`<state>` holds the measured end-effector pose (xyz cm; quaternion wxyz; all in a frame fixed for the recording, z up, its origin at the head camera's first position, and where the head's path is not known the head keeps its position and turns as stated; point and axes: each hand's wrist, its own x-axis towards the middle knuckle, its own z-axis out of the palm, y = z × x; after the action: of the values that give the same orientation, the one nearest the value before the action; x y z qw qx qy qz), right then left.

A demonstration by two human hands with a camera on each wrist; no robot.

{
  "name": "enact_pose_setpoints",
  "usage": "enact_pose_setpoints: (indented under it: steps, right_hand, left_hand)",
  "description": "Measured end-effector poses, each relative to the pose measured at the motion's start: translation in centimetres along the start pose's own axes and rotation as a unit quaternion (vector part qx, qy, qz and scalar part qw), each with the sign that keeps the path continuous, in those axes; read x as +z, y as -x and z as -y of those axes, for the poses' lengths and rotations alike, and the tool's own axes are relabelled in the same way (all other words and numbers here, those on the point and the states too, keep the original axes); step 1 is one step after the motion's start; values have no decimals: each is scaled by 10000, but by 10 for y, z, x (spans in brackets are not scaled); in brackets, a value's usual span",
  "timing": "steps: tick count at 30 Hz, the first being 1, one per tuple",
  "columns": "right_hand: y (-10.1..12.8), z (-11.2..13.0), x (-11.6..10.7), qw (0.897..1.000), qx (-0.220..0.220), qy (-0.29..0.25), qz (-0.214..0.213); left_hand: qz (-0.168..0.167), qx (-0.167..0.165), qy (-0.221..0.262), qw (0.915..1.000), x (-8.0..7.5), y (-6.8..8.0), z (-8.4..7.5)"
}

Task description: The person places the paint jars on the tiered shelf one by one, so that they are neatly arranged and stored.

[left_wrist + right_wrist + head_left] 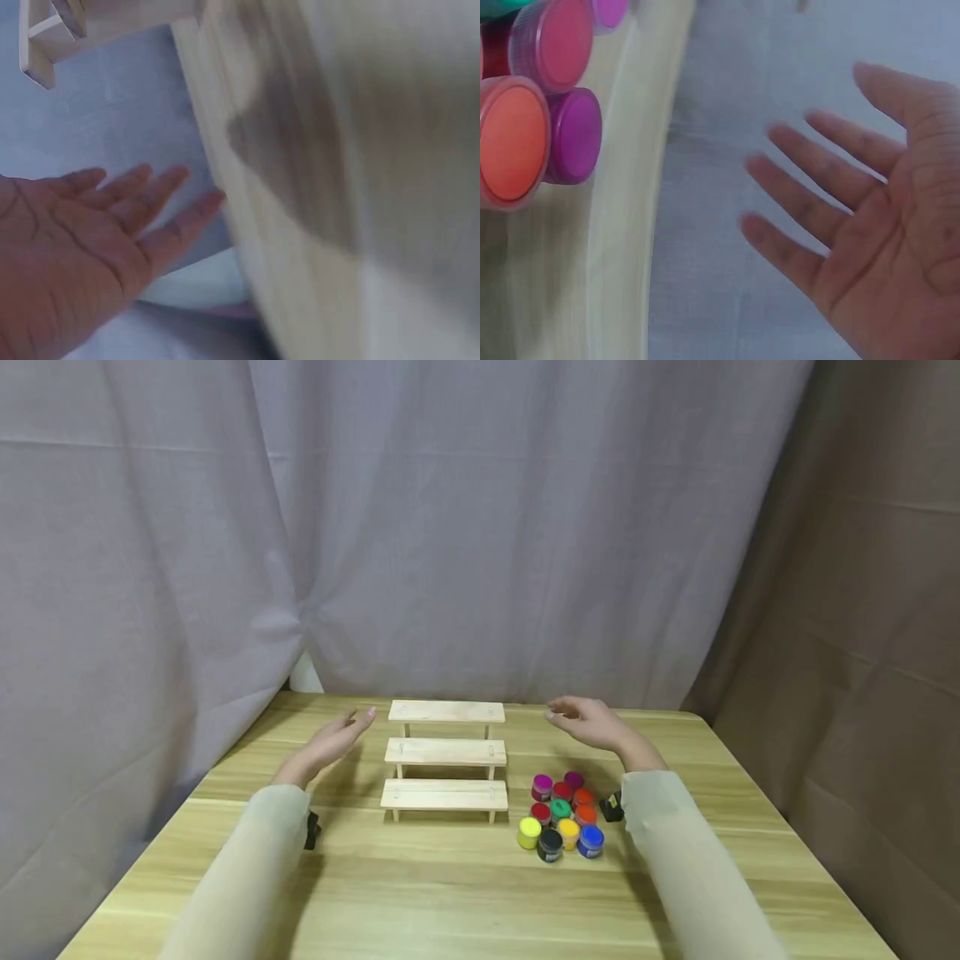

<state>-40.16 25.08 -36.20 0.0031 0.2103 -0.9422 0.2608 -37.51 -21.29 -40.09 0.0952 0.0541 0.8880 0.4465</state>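
A small three-step wooden rack (446, 757) stands in the middle of the wooden table (465, 893). To its right sits a cluster of several small paint pots (562, 814) with coloured lids; the orange, pink and purple ones (532, 112) show in the right wrist view. My left hand (341, 735) hovers left of the rack, fingers straight, palm facing inward, holding nothing (112, 217). On the other side my right hand (581, 718) hovers beside the top step, above the pots, fingers spread and empty (855, 217).
Grey curtains (465, 527) hang close behind the table's far edge, and a brown cloth (862, 652) hangs on the right. A black wrist-camera mount (611, 808) sits by the right sleeve, near the pots.
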Motion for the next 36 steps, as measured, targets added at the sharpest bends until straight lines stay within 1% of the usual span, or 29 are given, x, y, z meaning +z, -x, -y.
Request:
enact_pose_setpoints:
  steps: [1,3,6,9,11,14,16,18,22,25,28,31,36]
  right_hand:
    - [2,-2,0,9999,36,-112,122]
    - [7,-6,3,9986,140,-246,442]
    - [13,-9,11,9931,194,-511,1035]
    - [15,-9,21,9869,97,-680,1458]
    - [15,-8,27,9837,119,-764,1626]
    - [16,-7,35,9804,201,-784,1797]
    - [16,-7,39,9783,286,-802,1887]
    - [16,-8,43,9778,342,-799,1904]
    - [16,-13,48,9785,517,-755,1850]
    - [15,-18,48,9783,531,-736,1862]
    - [14,-23,49,9779,389,-783,1901]
    - [12,-27,51,9774,282,-831,1925]
    - [10,-28,53,9795,247,-757,1852]
  left_hand:
    - [90,-50,351,9993,2,1,2]
    - [233,-59,923,9954,9,2,7]
    - [333,134,1592,9866,22,4,13]
    - [262,341,2244,9736,35,2,15]
    - [214,554,2657,9622,43,0,16]
    - [206,752,3185,9447,56,-3,18]
    - [222,831,3375,9374,62,-3,21]
    - [209,823,3491,9332,66,-3,24]
    - [263,944,3674,9249,69,-2,31]
    - [428,994,3875,9155,69,-4,35]
    - [599,933,3960,9115,69,-7,39]
    - [743,959,3942,9110,69,-10,41]
    - [789,923,3969,9098,68,-9,44]
